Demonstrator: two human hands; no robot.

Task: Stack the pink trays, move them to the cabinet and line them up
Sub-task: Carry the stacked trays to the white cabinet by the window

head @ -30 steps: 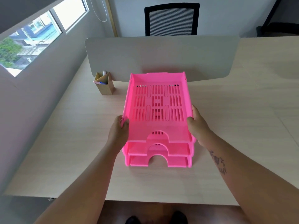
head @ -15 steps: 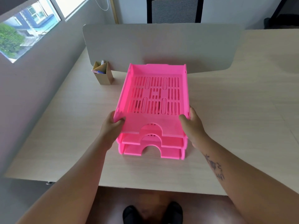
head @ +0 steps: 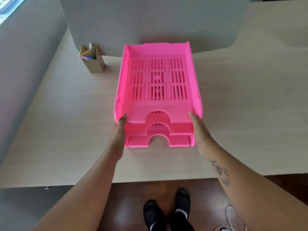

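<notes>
Three pink trays [head: 158, 90] sit stacked on the table [head: 66, 114] toward its near edge. The left hand [head: 118, 132] and right hand [head: 199, 130] press flat against the stack's near corners, thumbs over the top tray's rim, fingers hidden.

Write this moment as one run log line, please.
stage: stacking done | pink trays: three, on desk | left hand, right hand: flanking front

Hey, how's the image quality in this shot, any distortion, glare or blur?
Head view: wide-angle bending curves the pale wooden desk's edges; soft glare on the dark floor; stacked pink plastic trays sharp and evenly lit, both hands clear, left hand, right hand.
</notes>
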